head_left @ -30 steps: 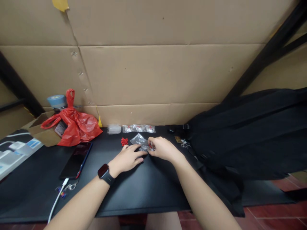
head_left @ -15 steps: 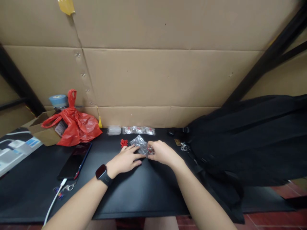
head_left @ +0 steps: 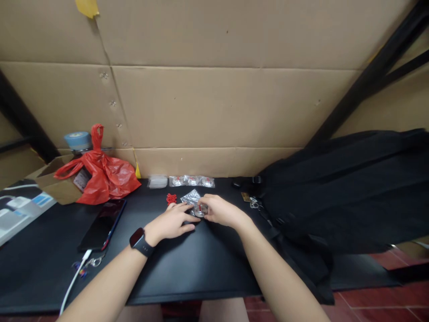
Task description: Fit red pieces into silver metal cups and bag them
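Note:
My left hand [head_left: 172, 221], with a dark watch [head_left: 141, 241] on the wrist, lies palm down with its fingers spread, fingertips on a small clear plastic bag [head_left: 191, 197]. From the right, my right hand [head_left: 219, 210] pinches a round silvery piece with a red mark [head_left: 200, 210], at the near end of the bag. Whether the piece is partly inside the bag I cannot tell. Beyond my left fingers sits a small heap of red cord-like pieces [head_left: 171, 198]. Behind the bag, three similar round pieces in clear bags [head_left: 192, 180] lie in a row, beside a stack of clear bags [head_left: 157, 181].
To the left are a phone [head_left: 103, 226] with a white charging cable [head_left: 74, 281], a red plastic bag [head_left: 109, 174], a cardboard box [head_left: 60, 183] and a power strip [head_left: 25, 214]. A black backpack [head_left: 351, 192] and some keys [head_left: 255, 202] lie right. Cardboard [head_left: 208, 103] stands behind.
My right hand has brought the round silvery piece left, onto the near part of the clear bag. More of the piece shows now. My left hand stays spread on the bag.

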The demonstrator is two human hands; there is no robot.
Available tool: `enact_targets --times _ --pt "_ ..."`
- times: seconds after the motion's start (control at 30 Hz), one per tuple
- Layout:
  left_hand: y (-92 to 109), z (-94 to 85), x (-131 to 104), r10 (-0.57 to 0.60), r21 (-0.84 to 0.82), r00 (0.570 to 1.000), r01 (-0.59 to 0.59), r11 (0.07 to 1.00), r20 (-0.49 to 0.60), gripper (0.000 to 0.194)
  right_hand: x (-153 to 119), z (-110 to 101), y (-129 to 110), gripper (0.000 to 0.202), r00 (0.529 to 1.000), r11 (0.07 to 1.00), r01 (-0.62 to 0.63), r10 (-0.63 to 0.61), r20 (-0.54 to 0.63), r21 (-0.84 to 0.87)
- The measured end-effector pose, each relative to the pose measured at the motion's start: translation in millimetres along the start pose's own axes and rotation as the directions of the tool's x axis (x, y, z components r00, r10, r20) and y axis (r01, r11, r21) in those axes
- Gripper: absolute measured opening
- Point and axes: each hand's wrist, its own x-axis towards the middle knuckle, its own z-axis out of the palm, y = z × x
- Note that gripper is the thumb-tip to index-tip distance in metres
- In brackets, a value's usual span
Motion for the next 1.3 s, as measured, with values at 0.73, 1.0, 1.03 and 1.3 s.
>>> enact_targets --times 0.73,1.0,1.03,1.3 --pt "-5.1 0.1 -3.5 0.02 -0.069 0.999 -0.023 0.997 -0.043 0.026 27.7 25.5 4.1 0.018 0.956 0.943 -0.216 0.153 -0.25 -0.252" --pt "-1.2 -6.3 -2.9 -0.002 -0.027 0.989 -0.002 1.0 -0.149 0.016 14.6 13.9 12.7 0.022 0.996 0.999 -0.012 0.008 -0.084 -0.044" --pt "0.0 -6.3 -3.2 -0.019 -0.016 0.986 0.016 1.0 -0.166 0.018 12.6 12.0 14.3 0.029 0.998 0.999 -0.001 -0.001 -0.06 -0.033" --pt "4.9 6.7 1.6 -0.093 0.111 0.961 0.125 0.986 -0.262 0.043 4.4 1.6 23.8 0.039 0.998 0.998 0.064 -0.064 0.023 0.009"
